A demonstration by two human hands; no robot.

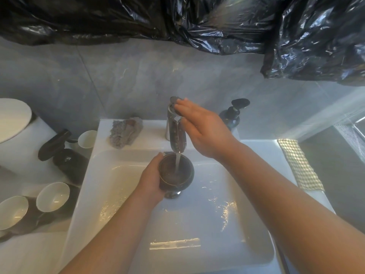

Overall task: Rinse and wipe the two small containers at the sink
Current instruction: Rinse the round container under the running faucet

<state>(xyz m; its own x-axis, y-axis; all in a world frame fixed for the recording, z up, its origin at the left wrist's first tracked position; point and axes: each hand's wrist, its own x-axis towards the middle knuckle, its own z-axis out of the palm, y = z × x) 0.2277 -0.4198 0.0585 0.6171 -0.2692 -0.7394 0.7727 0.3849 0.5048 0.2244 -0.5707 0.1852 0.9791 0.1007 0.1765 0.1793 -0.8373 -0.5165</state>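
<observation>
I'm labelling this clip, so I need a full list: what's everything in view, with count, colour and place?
container: one, dark, under the running faucet
faucet: one, chrome, back of sink
sink: one, white, centre
grey cloth: one, grey, ledge left of faucet
checked cloth: one, gold-white, sink's right edge
pump bottle: one, dark, right of faucet
black bottle: one, black, counter left of sink
dark cups: two, dark with white insides, counter lower left
white cup: one, white, by sink's back-left corner
round dish: one, white, far left
plastic sheeting: count unclear, black, wall above
left hand: one, gripping the container
right hand: one, fingers flat on faucet handle
</observation>
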